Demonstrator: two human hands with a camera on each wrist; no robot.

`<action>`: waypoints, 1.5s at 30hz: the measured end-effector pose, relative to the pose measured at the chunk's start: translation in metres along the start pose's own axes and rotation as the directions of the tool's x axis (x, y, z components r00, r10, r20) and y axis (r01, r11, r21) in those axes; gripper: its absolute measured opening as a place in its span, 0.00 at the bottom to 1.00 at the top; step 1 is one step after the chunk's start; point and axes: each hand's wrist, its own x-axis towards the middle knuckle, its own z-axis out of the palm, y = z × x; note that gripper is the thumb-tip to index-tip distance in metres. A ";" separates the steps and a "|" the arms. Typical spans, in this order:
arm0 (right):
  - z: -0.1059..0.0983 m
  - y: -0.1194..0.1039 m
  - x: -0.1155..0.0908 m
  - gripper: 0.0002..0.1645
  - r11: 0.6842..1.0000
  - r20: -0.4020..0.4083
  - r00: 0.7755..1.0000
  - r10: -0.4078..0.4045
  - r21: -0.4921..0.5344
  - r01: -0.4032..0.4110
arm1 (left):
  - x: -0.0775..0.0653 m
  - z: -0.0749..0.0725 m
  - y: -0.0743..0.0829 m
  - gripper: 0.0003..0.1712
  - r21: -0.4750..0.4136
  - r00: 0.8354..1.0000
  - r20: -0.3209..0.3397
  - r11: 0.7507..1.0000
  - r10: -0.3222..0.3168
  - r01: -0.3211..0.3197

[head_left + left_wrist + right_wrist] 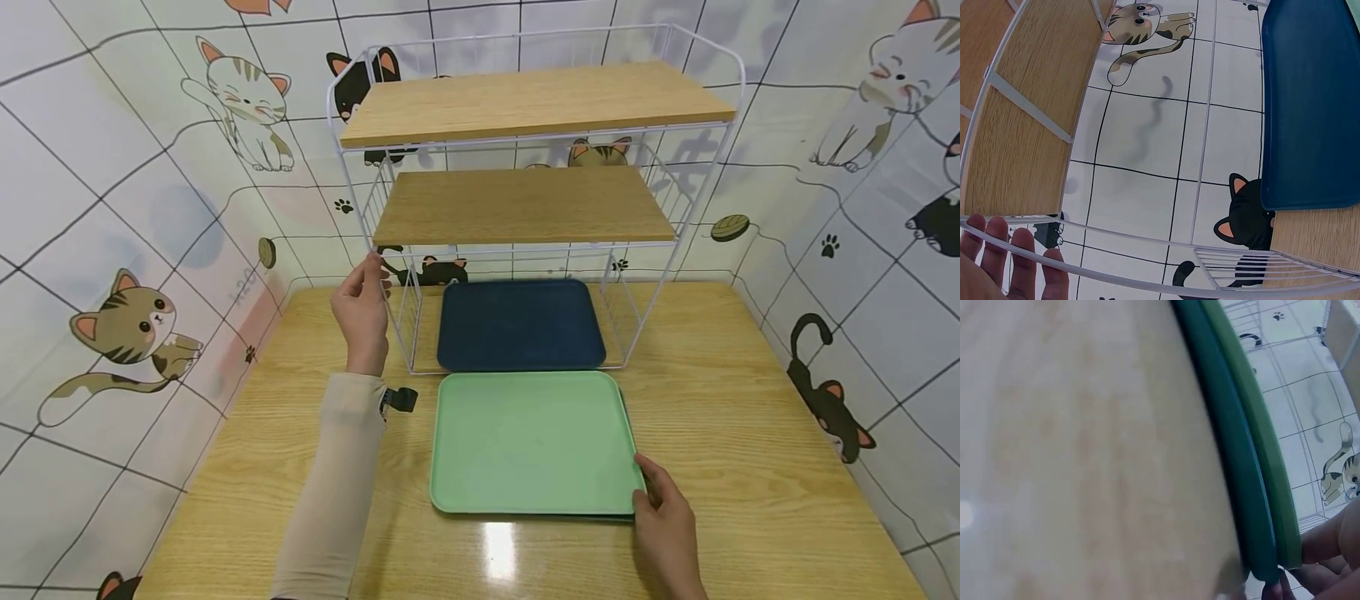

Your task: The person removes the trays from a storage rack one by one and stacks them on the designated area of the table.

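A white wire rack with wooden shelves [525, 208] stands at the back of the table. My left hand [363, 312] grips its left front upright, and in the left wrist view the curled fingers [1022, 259] show behind the white wire. A dark blue tray [521, 325] lies on the rack's bottom level. In front of the rack, a light green tray [532, 442] lies on top of a darker teal tray [1235, 456], which shows mostly in the right wrist view. My right hand [667, 529] pinches the green tray near its front right corner; whether it also grips the teal one, I cannot tell.
The wooden table [750, 467] extends to both sides of the trays. Tiled walls with cat drawings [131, 321] enclose it at the back, left and right. Above the dark blue tray hang the rack's middle board and its top board [536, 104].
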 end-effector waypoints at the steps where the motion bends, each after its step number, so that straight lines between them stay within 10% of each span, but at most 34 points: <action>1: 0.000 0.001 0.000 0.32 1.000 0.008 1.000 0.009 -0.008 -0.009 | 0.000 0.000 0.000 0.22 0.000 1.000 0.001 1.000 0.000 0.000; 17: -0.011 -0.001 0.007 0.30 0.997 0.037 0.999 0.000 -0.081 0.003 | 0.000 0.001 0.000 0.18 -0.006 1.000 0.002 1.000 -0.005 0.005; 30: -0.047 -0.082 0.045 0.31 0.941 0.077 0.940 -0.331 -0.047 0.335 | -0.003 0.001 0.007 0.15 0.004 1.000 -0.004 1.000 -0.015 0.015; 45: -0.043 -0.140 0.117 0.35 0.939 0.197 0.922 -0.334 -0.015 0.343 | 0.000 -0.001 0.000 0.20 0.010 1.000 0.001 1.000 0.007 -0.007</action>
